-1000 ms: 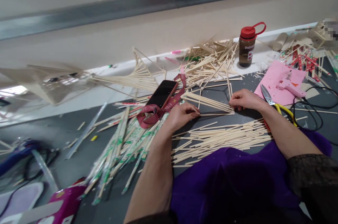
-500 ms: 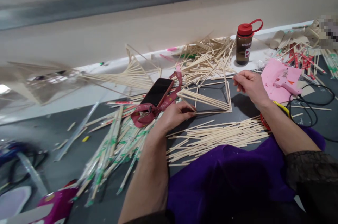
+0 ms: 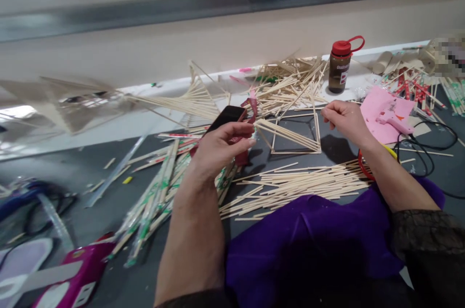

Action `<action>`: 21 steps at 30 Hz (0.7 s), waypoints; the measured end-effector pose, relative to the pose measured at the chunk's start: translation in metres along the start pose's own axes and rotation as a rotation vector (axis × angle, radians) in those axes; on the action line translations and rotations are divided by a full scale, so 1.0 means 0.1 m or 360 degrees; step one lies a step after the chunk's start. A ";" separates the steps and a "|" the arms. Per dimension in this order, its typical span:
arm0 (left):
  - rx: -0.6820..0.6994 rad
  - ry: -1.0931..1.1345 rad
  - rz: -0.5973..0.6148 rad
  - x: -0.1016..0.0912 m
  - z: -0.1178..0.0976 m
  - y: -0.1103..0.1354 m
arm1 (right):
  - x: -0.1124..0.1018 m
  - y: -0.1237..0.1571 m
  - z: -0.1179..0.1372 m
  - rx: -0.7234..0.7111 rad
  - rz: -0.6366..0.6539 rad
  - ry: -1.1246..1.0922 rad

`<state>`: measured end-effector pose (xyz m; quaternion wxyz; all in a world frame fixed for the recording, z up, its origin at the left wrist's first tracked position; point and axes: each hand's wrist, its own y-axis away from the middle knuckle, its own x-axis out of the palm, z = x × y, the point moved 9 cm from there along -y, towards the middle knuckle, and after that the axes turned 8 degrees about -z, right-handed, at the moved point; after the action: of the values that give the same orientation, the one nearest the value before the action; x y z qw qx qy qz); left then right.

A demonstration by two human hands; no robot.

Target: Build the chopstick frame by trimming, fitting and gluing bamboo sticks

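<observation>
A frame of thin wooden sticks (image 3: 288,134) stands on the dark table before me, with several sticks slanting side by side across its front. My left hand (image 3: 223,146) is raised just left of that frame, fingers and thumb apart, with nothing seen between them. It partly covers a black phone (image 3: 229,114) and a dark red lanyard (image 3: 241,157). To the right of the frame, my right hand (image 3: 343,121) is closed with fingers curled and pinched; whatever it may hold is hidden. Loose wooden sticks (image 3: 301,184) lie between my forearms.
A red-capped bottle (image 3: 338,68) stands at the back. Right lies a pink glue gun (image 3: 394,123) on pink paper (image 3: 378,100), with a black cable. Wrapped chopsticks (image 3: 152,206) spread left. Behind are a fanned stick structure (image 3: 181,102) and a stick pile (image 3: 290,80).
My left hand has let go of the stick frame's lower left corner, lifted and moved left, its fingers parting. My right hand stays closed beside the frame. The view has shifted slightly.
</observation>
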<state>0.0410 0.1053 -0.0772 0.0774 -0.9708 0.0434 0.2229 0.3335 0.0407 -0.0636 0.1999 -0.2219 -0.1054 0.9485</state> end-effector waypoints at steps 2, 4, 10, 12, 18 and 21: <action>0.0019 0.0085 -0.0017 0.01 -0.06 0.02 | -0.01 0.01 0.04 -0.0057 -0.0020 -0.0005; 0.0112 0.0163 -0.0155 -0.03 -0.15 0.03 | -0.01 0.04 0.10 -0.0119 -0.0020 -0.0031; 0.0574 0.0009 -0.0203 0.08 -0.48 0.11 | 0.16 0.18 0.35 -0.0419 0.0105 0.0235; 0.0762 -0.0105 -0.0140 0.15 -0.59 0.16 | 0.25 0.23 0.43 -0.0582 0.0147 0.0329; 0.0852 -0.0233 -0.0218 0.19 -0.64 0.16 | 0.41 0.26 0.42 -0.0686 0.0219 0.0468; 0.0773 -0.0191 -0.0399 0.08 -0.65 0.17 | 0.41 0.23 0.34 -0.0627 0.0210 0.0546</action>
<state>0.0734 0.0767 -0.0252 0.3372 -0.9067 -0.0295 0.2518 0.2766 0.0340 -0.0553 0.1055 -0.4203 -0.2378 0.8693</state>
